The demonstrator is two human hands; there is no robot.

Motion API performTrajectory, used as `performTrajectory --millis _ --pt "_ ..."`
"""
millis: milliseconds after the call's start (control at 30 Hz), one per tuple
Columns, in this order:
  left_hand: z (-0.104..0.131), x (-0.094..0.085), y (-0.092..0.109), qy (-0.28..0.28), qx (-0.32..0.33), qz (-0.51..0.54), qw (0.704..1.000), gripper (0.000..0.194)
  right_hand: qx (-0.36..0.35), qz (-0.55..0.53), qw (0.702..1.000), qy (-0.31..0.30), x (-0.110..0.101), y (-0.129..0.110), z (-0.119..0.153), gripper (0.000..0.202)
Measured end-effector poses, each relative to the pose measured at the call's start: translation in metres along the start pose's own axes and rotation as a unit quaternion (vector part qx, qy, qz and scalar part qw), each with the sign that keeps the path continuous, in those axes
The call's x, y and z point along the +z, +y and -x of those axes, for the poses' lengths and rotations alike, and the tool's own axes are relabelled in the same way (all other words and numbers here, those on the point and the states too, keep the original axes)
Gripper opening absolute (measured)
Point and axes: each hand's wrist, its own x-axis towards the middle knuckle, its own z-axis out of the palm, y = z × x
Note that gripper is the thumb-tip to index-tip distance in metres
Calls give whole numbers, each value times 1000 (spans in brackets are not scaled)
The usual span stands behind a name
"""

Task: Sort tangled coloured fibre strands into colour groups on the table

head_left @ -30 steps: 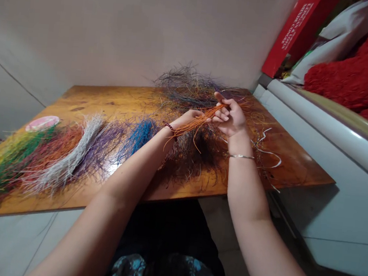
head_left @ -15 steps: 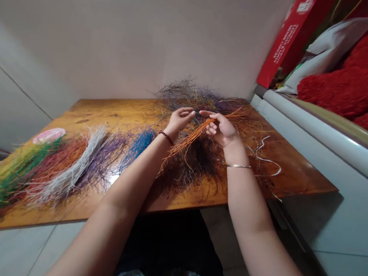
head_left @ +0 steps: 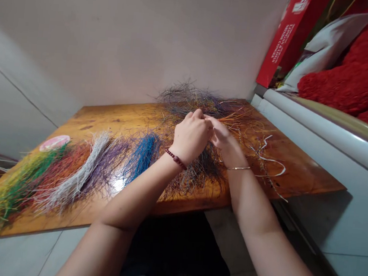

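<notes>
My left hand (head_left: 192, 135) is closed, knuckles up, pressed against my right hand (head_left: 220, 133) above the table's middle. A bundle of thin orange strands (head_left: 234, 118) sticks out past my right hand's far side. My right fingers are curled round it, partly covered by the left hand. The left fingers close on the same bundle where it meets the right hand; its nearer end is hidden behind them. Beneath both hands lies a heap of dark, mixed strands (head_left: 196, 174), and another tangled grey and purple heap (head_left: 191, 97) lies behind them.
On the wooden table (head_left: 114, 116), blue (head_left: 145, 154), purple (head_left: 112, 157), white (head_left: 94, 151), red-orange (head_left: 74, 158), green (head_left: 43, 165) and yellow (head_left: 6, 194) strands lie leftward, near a pink disc (head_left: 55, 143). White cord (head_left: 279, 164) lies right. A red box (head_left: 279, 47) stands at upper right.
My left hand has moved right and turned over, closing against the right hand. The orange bundle's near end, which hung down to the left, is now hidden.
</notes>
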Motion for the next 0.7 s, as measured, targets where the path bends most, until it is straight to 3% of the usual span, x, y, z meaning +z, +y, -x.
performTrajectory --millis 167,367,533,700 --pt "-5 20 -1 15 -8 -49 999 27 6 -12 1000 24 6 5 -3 16" --pt "-5 31 -2 24 -8 -70 997 28 -14 -14 1000 19 7 12 -4 28" --pt "-7 28 -3 27 -10 -51 998 28 -18 -34 999 25 6 12 -4 21" --pt "-7 9 -10 3 -19 -5 1000 24 -2 -59 998 21 4 8 -2 10"
